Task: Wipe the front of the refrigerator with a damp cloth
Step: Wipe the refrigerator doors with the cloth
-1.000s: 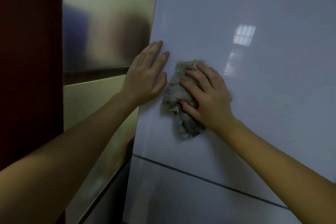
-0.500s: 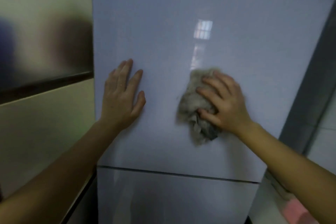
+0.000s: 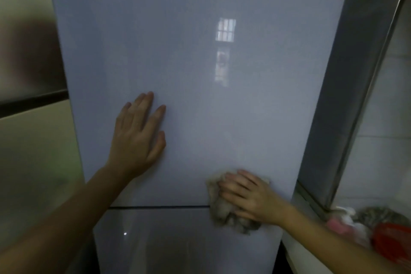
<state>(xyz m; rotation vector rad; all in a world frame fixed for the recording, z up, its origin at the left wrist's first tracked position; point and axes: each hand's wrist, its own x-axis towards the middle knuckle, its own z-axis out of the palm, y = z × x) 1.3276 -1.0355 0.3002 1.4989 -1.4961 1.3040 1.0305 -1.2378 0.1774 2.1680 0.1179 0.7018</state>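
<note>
The left hand stays flat on the refrigerator door, with its fingers straight and spread. The cloth has dropped from mid-door to the dark seam between the upper and lower doors, and lies bunched across it. The right hand presses on the cloth, fingers apparently curled round the wad, though blur softens them. Bare door lies above and between the hands. The door's right edge is near the cloth, with a red object beyond it.
</note>
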